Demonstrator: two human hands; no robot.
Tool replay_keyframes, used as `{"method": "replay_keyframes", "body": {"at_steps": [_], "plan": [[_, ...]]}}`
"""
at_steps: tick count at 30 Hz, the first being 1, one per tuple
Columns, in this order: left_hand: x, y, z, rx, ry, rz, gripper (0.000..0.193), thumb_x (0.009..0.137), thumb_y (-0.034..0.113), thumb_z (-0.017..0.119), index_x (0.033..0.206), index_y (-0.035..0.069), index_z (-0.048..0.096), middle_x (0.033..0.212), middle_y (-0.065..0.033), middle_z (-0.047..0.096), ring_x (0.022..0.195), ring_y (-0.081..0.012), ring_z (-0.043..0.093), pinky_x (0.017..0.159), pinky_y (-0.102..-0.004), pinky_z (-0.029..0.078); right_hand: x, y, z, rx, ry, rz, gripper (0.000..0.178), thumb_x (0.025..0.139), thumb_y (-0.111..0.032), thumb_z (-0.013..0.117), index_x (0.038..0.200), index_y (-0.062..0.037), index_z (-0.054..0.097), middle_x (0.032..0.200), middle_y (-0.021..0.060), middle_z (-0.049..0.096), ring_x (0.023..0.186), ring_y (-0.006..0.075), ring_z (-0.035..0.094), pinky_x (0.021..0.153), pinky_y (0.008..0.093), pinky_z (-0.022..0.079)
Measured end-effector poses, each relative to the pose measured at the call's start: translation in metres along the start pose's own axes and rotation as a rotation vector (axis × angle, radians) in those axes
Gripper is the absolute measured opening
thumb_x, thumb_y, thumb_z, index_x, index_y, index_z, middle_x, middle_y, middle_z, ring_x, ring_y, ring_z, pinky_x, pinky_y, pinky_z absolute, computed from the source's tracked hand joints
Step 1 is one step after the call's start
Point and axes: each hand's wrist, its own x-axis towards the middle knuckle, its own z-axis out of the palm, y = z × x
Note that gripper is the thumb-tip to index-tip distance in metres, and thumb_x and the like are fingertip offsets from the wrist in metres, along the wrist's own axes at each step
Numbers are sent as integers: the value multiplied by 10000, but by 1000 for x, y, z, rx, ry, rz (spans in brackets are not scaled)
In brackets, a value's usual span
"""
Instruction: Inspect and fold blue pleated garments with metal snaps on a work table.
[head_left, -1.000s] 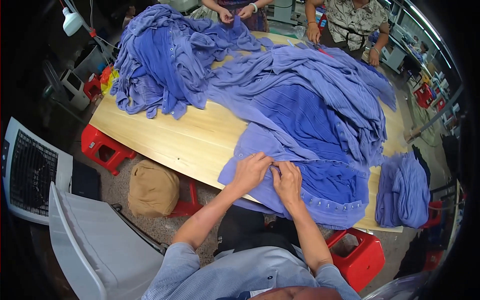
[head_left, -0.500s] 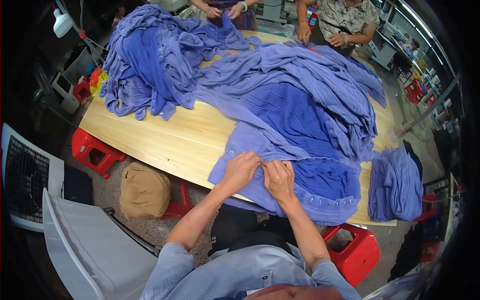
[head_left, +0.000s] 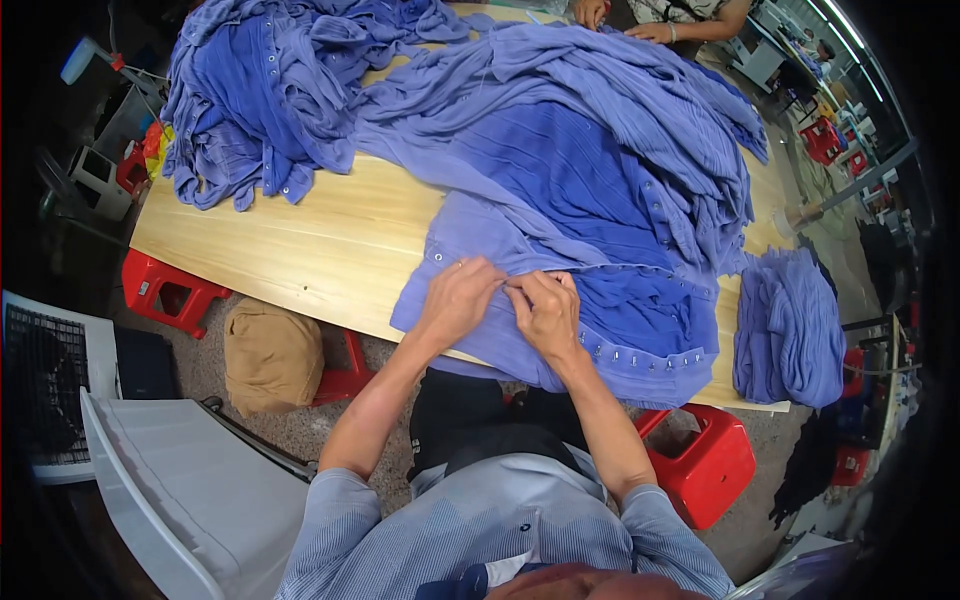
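Note:
A blue-violet garment [head_left: 470,222] with a row of small fastenings along its edge lies over the near side of the table and hangs past its front edge. My left hand [head_left: 462,298] has its fingertips pinched on the garment's edge. Right beside it, my right hand [head_left: 548,312] pinches the same edge, thumb and forefinger close to the left fingertips. Whatever small part lies between the fingertips is hidden. Right of my hands, the fastening strip [head_left: 640,358] curves along the near edge, with darker blue fabric [head_left: 635,310] just beyond it.
More blue-violet garments [head_left: 255,100] are heaped at the far left of the wooden table [head_left: 290,235]. A folded stack [head_left: 790,330] sits at the right end. Red stools [head_left: 715,465] and a tan bundle [head_left: 272,355] stand below. Across the table are another person's hands [head_left: 650,32].
The whole view has tilted, so the table and hands appear higher and the far person at top middle is out of frame. Both hands stay pinched on the same garment edge.

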Motion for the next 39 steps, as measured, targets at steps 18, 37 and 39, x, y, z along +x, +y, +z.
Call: {"method": "replay_keyframes", "body": {"at_steps": [18,37,39], "plan": [[-10,11,-11,163,-129,77,234,963,137,765,1182,55,761,1064,-98,697,975,-334,661,862,-461,536,-2,-4,-20,-62,-58,-186,185,854,17,783,1027,-47,769,925,96,742,857,291,740,801,404,534],[5,18,5,114,-182,164,164,926,17,771,1086,46,752,985,-107,700,936,-341,712,807,-432,587,-40,8,-35,-61,-32,-43,161,819,-97,878,938,-69,772,923,49,682,902,260,684,768,415,531],[8,22,4,108,-194,122,185,918,32,783,1097,46,740,989,-116,703,938,-350,713,806,-444,589,-39,8,-35,-72,-42,-38,163,818,-101,880,937,-67,774,914,49,672,901,258,672,771,416,515]]}}
